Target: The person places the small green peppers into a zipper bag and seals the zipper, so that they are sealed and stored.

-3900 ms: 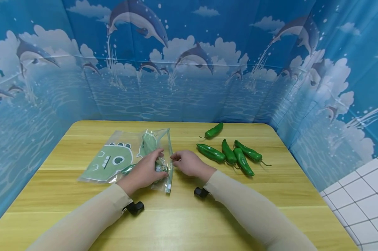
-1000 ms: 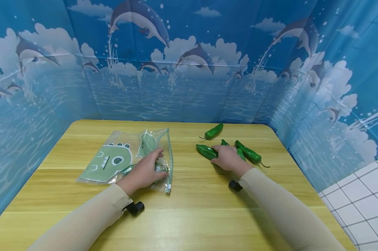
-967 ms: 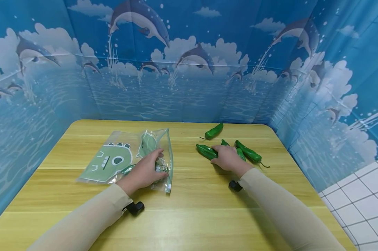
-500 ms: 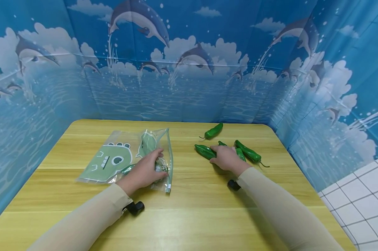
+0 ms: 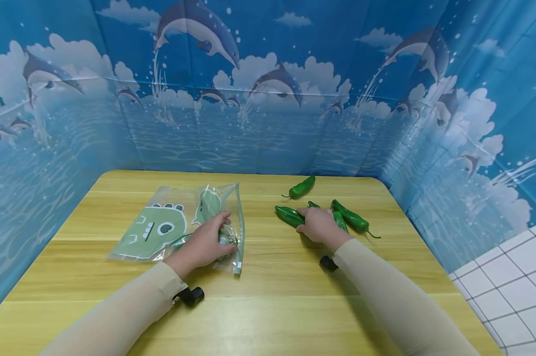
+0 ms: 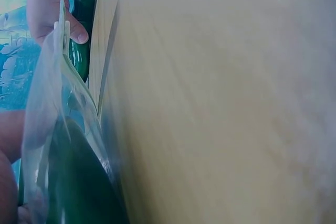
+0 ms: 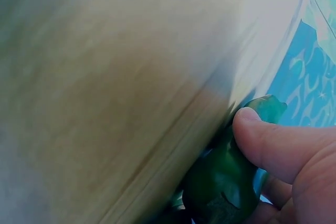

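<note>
A clear zip bag (image 5: 245, 212) with a green cartoon print lies on the left half of the table. My left hand (image 5: 207, 244) grips it near its zip edge, thumb toward me and fingers on the far side. In the left wrist view a dark green pepper (image 6: 79, 177) shows through the plastic. My right hand (image 5: 321, 227) pinches the stem end of a long green pepper (image 5: 287, 215), whose tip points left. The thumb (image 7: 273, 145) lies across that pepper in the right wrist view. A neighbouring pepper (image 5: 312, 203) is mostly hidden behind the right hand.
Two more green peppers (image 5: 352, 216) lie just right of my right hand, one partly covered. Another pepper (image 5: 302, 188) lies apart near the back edge of the wooden table (image 5: 268, 306). A dolphin-print curtain (image 5: 268, 133) hangs behind the table.
My right hand left the bag's zip edge and went right to the peppers, where it took hold of one. That pepper and its neighbour have since shifted slightly left. The left hand stays on the bag.
</note>
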A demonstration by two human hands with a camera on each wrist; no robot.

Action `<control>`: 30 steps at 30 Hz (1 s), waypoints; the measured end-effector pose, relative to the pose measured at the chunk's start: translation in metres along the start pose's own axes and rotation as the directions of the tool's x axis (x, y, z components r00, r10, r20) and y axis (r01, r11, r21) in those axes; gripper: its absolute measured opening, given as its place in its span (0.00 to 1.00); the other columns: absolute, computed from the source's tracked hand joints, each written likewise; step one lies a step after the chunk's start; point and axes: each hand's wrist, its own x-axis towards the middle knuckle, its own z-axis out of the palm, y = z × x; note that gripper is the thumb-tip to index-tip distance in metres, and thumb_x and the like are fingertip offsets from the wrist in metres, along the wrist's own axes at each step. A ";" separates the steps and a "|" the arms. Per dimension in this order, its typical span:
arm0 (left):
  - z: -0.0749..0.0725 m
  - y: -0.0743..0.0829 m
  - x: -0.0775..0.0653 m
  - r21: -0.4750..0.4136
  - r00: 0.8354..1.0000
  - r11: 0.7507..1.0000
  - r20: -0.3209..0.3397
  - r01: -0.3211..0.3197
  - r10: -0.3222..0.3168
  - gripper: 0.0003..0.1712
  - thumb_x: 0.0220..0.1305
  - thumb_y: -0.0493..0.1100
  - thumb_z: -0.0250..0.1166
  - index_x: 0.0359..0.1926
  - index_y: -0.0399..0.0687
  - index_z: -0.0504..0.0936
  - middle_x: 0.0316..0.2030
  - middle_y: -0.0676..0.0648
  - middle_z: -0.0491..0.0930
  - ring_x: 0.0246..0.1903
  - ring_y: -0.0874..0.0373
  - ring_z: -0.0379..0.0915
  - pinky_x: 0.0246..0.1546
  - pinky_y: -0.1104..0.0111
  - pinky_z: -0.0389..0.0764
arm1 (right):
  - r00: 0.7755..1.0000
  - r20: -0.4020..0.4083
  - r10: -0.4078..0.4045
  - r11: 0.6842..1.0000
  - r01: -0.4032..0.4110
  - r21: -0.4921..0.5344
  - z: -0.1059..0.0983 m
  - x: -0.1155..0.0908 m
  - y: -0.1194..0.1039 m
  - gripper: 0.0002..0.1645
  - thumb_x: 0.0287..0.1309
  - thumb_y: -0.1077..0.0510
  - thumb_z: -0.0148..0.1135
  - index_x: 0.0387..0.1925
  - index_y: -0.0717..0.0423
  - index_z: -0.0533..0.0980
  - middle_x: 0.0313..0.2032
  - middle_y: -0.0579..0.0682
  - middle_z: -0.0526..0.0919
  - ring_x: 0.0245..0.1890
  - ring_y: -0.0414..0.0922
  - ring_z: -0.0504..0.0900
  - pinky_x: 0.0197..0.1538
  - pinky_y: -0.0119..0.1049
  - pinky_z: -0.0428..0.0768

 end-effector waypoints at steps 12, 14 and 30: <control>0.002 -0.001 0.000 0.007 1.000 1.000 -0.010 -0.007 0.007 0.56 0.59 0.49 0.80 0.81 0.44 0.58 0.69 0.47 0.76 0.69 0.44 0.73 0.70 0.47 0.75 | 1.000 -0.011 -0.008 1.000 0.008 -0.019 0.002 0.000 -0.002 0.40 0.71 0.48 0.67 0.78 0.54 0.67 0.72 0.61 0.75 0.70 0.64 0.75 0.74 0.71 0.63; 0.002 -0.001 0.000 0.009 1.000 1.000 -0.012 -0.006 0.006 0.56 0.59 0.49 0.80 0.81 0.44 0.58 0.69 0.47 0.76 0.69 0.44 0.73 0.70 0.46 0.75 | 1.000 -0.011 -0.006 1.000 0.006 -0.019 0.002 0.000 -0.002 0.39 0.72 0.48 0.67 0.78 0.54 0.67 0.72 0.61 0.75 0.70 0.65 0.75 0.74 0.70 0.63; 0.003 0.002 0.000 0.010 1.000 1.000 -0.008 0.009 -0.009 0.56 0.59 0.49 0.80 0.81 0.45 0.59 0.69 0.47 0.76 0.69 0.45 0.73 0.70 0.47 0.74 | 1.000 -0.008 -0.002 1.000 0.002 -0.020 -0.001 -0.003 -0.004 0.40 0.71 0.49 0.67 0.78 0.55 0.66 0.73 0.60 0.74 0.71 0.65 0.73 0.73 0.69 0.65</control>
